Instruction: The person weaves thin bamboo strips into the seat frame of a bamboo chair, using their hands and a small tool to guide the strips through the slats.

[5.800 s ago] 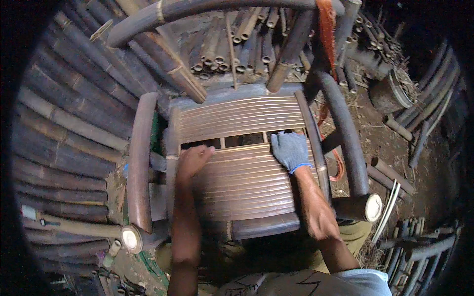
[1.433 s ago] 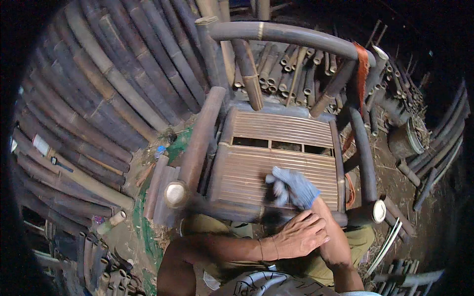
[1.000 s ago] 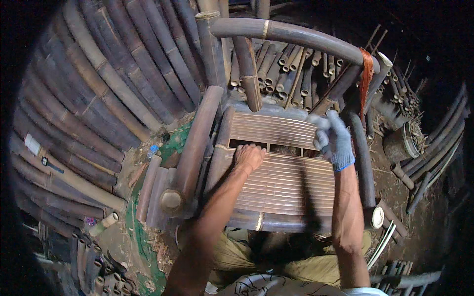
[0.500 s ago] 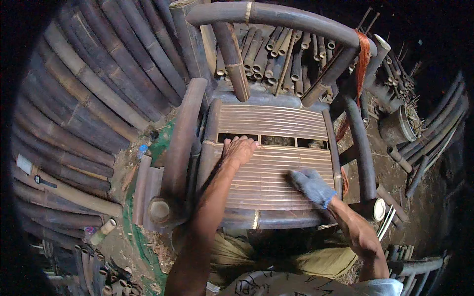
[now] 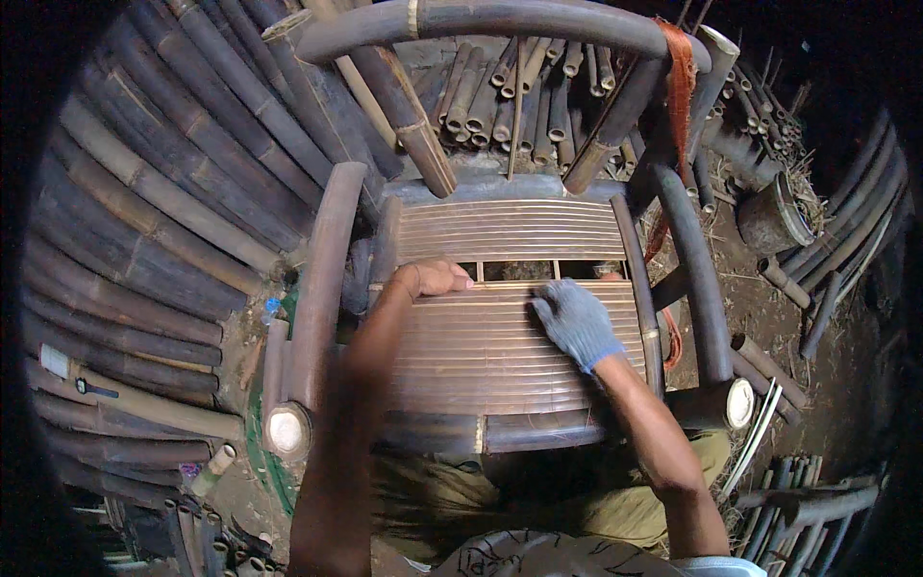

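A dark bamboo chair (image 5: pixel 442 425) stands in front of me, its seat made of narrow bamboo slats (image 5: pixel 510 351) with a gap across them. My bare left hand (image 5: pixel 437 278) is at the left end of this gap, its fingers closed over the edge of the slat (image 5: pixel 519 285) that borders it. A grey knit glove covers my right hand (image 5: pixel 579 322). It rests on the slats just right of the middle, fingers apart and the tips close to the same edge. Through the gap two short crosspieces show.
The chair's armrests (image 5: pixel 329 260) rise on both sides, and its curved top rail (image 5: pixel 519 24) spans the far side with an orange strap (image 5: pixel 679 91) tied on. Bamboo poles (image 5: pixel 144 202) line the left. Cut bamboo lengths (image 5: pixel 476 115) are stacked behind; a bucket (image 5: pixel 774 216) stands right.
My right hand has moved up and left across the slats toward the gap. My left hand now lies flatter and more sideways along the gap's edge. The whole view has shifted slightly.
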The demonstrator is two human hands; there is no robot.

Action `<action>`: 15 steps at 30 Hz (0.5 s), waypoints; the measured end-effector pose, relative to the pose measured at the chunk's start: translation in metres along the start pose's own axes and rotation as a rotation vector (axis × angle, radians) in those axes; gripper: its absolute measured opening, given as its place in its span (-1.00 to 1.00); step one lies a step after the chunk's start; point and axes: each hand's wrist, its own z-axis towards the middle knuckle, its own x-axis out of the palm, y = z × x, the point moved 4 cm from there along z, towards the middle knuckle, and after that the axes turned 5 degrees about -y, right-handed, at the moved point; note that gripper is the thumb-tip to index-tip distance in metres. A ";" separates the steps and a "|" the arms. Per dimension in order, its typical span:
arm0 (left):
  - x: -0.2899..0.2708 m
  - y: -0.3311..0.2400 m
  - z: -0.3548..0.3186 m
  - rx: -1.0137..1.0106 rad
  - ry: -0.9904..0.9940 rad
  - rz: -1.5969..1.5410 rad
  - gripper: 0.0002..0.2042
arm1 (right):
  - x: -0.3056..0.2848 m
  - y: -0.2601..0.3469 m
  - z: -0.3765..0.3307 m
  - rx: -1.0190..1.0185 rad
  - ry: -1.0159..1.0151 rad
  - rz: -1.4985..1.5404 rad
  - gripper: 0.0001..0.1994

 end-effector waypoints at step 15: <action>0.017 0.016 -0.008 -0.087 -0.215 0.041 -0.50 | 0.019 -0.022 0.045 -0.004 0.292 -0.266 -0.66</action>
